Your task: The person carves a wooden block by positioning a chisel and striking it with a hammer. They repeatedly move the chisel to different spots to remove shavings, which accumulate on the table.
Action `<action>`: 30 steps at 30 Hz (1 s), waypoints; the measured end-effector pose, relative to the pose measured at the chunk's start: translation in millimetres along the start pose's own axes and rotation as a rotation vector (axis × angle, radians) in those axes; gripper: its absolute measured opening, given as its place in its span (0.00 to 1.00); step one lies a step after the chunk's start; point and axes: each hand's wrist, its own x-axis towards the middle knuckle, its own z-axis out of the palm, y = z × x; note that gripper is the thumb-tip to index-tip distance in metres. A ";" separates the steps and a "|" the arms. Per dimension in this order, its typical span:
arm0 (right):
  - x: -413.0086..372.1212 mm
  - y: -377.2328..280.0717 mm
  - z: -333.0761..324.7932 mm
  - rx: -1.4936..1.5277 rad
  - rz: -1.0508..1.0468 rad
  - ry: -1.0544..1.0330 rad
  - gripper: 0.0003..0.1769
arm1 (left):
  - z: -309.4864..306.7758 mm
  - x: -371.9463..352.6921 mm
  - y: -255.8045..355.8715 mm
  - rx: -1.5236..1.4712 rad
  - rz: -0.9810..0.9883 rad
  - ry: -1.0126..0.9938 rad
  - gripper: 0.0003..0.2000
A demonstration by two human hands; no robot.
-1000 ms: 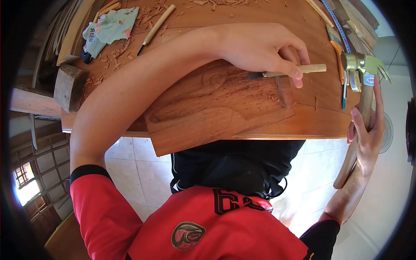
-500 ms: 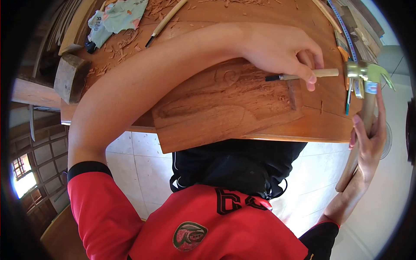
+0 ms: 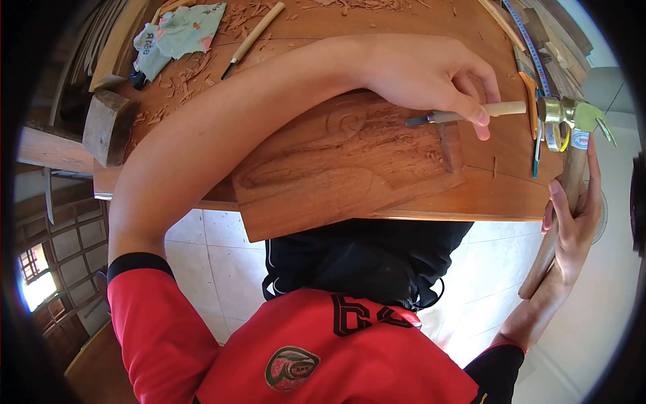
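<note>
My left hand reaches across the carved wooden board and grips a wood chisel by its pale handle. The chisel lies nearly level, its dark blade tip pointing left over the carved hollow at the board's right end. The reddish-brown board overhangs the table's near edge and bears carved curves and loose chips. At the right, my right hand is closed around the wooden handle of a claw hammer. The hammer's striking face is just short of the chisel's handle end, with a small gap between them.
A second chisel lies on the table among wood shavings. A crumpled cloth and a wood block are at the left. A blue measuring tape, a brush and wood strips line the right edge.
The hammer head has shifted slightly right and turned a little. The chisel's blade end has moved slightly left, while both hands keep their grips.
</note>
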 end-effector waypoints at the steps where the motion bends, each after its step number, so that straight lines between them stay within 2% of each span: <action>1: -0.6 -2.4 1.7 0.000 -0.002 -0.003 0.41 | 1.1 0.7 0.2 0.004 -0.017 0.012 0.20; 8: 2.7 -8.7 4.9 0.015 0.018 0.033 0.42 | 3.1 0.1 -1.9 -0.026 0.004 0.026 0.20; 12: 5.0 -19.6 18.5 0.015 0.015 -0.029 0.40 | 2.7 -1.0 1.1 0.019 0.014 0.006 0.20; 18: 15.1 -6.1 -6.5 -0.020 0.071 -0.019 0.41 | 1.9 -2.3 -0.3 -0.067 -0.010 -0.007 0.20; 22: 8.6 -7.7 11.2 0.092 0.082 -0.068 0.41 | 2.3 -4.1 4.2 0.007 0.027 0.009 0.20; 26: 4.3 5.0 6.8 0.118 0.158 -0.083 0.41 | 3.5 -4.0 -0.2 -0.109 -0.028 -0.005 0.20; 30: -1.6 -8.5 18.7 0.136 0.158 -0.069 0.42 | 0.1 -2.8 2.4 -0.023 -0.018 -0.014 0.19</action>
